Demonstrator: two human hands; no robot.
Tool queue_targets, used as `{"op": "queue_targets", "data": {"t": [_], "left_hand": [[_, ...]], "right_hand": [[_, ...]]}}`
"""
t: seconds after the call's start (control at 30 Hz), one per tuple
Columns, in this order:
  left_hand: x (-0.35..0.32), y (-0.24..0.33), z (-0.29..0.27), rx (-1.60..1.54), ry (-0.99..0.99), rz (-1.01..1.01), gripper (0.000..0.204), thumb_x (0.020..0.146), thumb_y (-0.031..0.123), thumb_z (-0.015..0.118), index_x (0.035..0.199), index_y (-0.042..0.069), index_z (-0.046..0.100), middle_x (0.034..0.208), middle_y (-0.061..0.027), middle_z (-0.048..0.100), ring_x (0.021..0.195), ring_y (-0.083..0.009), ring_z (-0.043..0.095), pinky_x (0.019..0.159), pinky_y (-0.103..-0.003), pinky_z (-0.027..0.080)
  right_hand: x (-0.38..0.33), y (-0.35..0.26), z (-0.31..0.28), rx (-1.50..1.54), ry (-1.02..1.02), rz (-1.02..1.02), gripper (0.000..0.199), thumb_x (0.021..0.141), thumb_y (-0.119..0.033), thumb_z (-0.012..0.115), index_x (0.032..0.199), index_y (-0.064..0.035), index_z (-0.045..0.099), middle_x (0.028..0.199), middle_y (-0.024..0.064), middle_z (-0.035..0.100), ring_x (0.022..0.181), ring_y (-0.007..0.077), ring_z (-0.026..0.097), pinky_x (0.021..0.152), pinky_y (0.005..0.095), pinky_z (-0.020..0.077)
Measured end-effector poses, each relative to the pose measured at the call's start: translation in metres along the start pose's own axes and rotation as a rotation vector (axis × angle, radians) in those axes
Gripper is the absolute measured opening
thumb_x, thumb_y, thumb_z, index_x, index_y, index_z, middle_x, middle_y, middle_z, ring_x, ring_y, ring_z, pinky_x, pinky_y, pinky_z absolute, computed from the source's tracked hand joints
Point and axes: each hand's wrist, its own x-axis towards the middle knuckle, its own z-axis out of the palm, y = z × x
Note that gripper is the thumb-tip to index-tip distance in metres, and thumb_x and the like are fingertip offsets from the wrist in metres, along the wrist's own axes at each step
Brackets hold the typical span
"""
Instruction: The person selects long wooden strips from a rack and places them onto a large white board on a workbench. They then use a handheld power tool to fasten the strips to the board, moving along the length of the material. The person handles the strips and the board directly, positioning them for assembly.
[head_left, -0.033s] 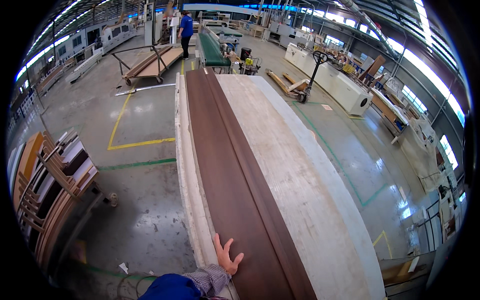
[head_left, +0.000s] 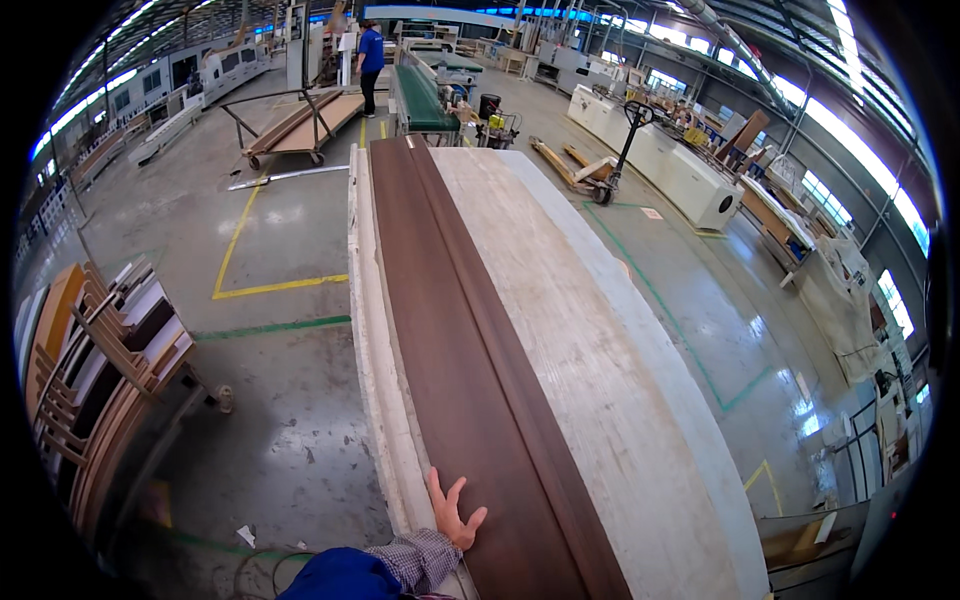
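Observation:
My left hand (head_left: pixel 458 514) rests at the left edge of a long dark brown board (head_left: pixel 445 345), near its close end. Its fingers are spread apart, with the thumb pointing right across the brown face. A raised strip (head_left: pixel 480 335) of the same brown runs lengthwise along the board's right side. The board lies flat on a long, pale, worn worktable (head_left: pixel 600 380), close to the table's left side. A checked cuff and blue sleeve (head_left: pixel 345 575) cover my left arm. My right hand does not show.
At the left stands a rack of wooden pieces (head_left: pixel 120 350). A person in a blue shirt (head_left: pixel 370 60) stands far ahead, beside a board-laden cart (head_left: pixel 305 130) and a green conveyor (head_left: pixel 425 100). A pallet jack (head_left: pixel 605 170) sits beyond the table's right side.

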Motion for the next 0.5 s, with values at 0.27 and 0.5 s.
{"op": "queue_targets", "data": {"t": [0.27, 0.5], "left_hand": [[0.001, 0.007, 0.004, -0.096, 0.025, 0.048, 0.063, 0.07, 0.035, 0.063, 0.119, 0.0, 0.042, 0.14, -0.0295, 0.004, 0.13, -0.0411, 0.01, 0.104, -0.048, 0.014], [0.013, 0.01, 0.032, -0.087, 0.053, 0.095, 0.062, 0.072, 0.037, 0.061, 0.119, 0.001, 0.043, 0.14, -0.0292, 0.005, 0.13, -0.0406, 0.011, 0.104, -0.048, 0.014]], "right_hand": [[0.04, 0.036, 0.041, 0.011, 0.089, 0.052, 0.062, 0.088, -0.05, 0.035, 0.1, 0.0059, 0.059, 0.096, 0.0246, 0.06, 0.094, 0.0348, 0.056, 0.082, 0.0405, 0.0413], [0.052, 0.015, 0.017, -0.083, 0.168, -0.033, 0.063, 0.089, -0.05, 0.033, 0.097, 0.0066, 0.06, 0.094, 0.0274, 0.059, 0.095, 0.0394, 0.054, 0.083, 0.0418, 0.0405]]}}
